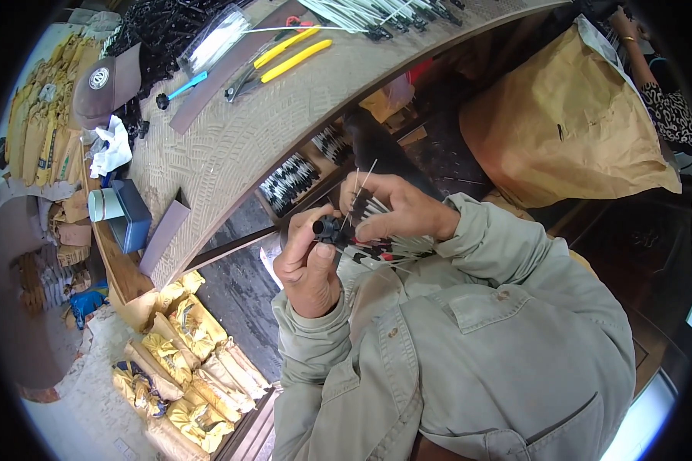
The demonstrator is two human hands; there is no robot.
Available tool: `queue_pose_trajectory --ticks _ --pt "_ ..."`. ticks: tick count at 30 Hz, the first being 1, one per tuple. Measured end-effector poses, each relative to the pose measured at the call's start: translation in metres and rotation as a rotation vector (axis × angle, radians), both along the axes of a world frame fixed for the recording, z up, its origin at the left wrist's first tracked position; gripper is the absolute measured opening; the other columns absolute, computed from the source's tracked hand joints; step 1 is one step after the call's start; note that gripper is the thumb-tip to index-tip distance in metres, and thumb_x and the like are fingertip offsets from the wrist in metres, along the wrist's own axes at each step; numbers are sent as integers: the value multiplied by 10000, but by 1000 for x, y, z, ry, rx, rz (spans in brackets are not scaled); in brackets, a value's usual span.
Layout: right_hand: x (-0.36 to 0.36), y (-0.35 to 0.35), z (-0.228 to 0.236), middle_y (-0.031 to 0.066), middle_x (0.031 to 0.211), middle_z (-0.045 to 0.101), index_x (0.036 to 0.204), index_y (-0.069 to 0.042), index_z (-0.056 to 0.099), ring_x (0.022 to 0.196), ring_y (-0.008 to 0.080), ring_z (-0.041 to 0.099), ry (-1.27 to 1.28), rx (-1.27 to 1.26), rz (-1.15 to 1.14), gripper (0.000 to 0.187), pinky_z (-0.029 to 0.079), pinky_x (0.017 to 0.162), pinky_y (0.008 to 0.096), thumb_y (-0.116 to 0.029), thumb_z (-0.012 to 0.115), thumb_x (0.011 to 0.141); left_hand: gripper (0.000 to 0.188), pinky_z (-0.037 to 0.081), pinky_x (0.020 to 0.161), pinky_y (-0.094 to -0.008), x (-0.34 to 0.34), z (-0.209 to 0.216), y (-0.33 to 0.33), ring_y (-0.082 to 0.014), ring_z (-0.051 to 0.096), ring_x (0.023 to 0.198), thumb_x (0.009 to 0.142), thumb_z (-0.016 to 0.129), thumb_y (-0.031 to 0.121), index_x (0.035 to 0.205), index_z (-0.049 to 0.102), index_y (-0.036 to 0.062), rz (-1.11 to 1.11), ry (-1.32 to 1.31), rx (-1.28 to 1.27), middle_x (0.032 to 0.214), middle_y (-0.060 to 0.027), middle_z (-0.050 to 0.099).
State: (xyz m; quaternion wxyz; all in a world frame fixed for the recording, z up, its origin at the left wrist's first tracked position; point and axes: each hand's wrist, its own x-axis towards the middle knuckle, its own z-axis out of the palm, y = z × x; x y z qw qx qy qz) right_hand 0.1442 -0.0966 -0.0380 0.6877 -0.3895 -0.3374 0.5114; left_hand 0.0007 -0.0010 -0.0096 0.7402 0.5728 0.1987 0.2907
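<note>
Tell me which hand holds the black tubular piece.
Your left hand grips the black tubular piece; the right hand instead holds thin white sticks.

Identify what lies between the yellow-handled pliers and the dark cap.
In the head view, a flat dark strip and a blue stick with a black end lie between the pliers and the cap.

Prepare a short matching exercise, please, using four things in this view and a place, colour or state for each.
A. pliers
B. left hand
C. large paper sheet
D. right hand

1. holding thin rods
2. yellow-handled
3. gripping a round-ended black part
4. brown, toward the upper right

Pairs: A-2, B-3, C-4, D-1
</note>
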Motion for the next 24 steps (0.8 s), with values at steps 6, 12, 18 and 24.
queue_pose_trajectory --ticks 6,12,18,24 --pt "2 -5 10 -7 723 534 813 -4 566 663 57 501 -26 -34 81 165 403 593 209 -111 685 776 448 436 825 -286 -4 -5 6 -191 548 920 789 669 233 1063 567 -106 -67 -59 28 1038 -151 550" --pt "9 -5 20 0 674 532 806 4 569 635 66 492 -240 60 90 176 386 563 239 -140 670 795 437 447 815 -303 -8 -5 6 -215 568 888 782 667 224 1036 577 -120 -41 -72 48 982 -175 577" --pt "6 -2 15 10 717 542 843 -2 582 665 82 494 -72 31 223 166 394 594 231 -117 675 766 451 442 791 -306 -12 -6 14 -217 568 853 779 668 263 1011 594 -117 -143 -51 78 965 -174 586" --pt "1 -3 0 28 829 518 824 -31 559 786 111 475 111 -12 285 205 375 703 255 -137 683 699 434 426 775 -302 -10 0 19 -213 550 859 793 660 283 996 615 -98 -297 -56 127 914 -154 601"
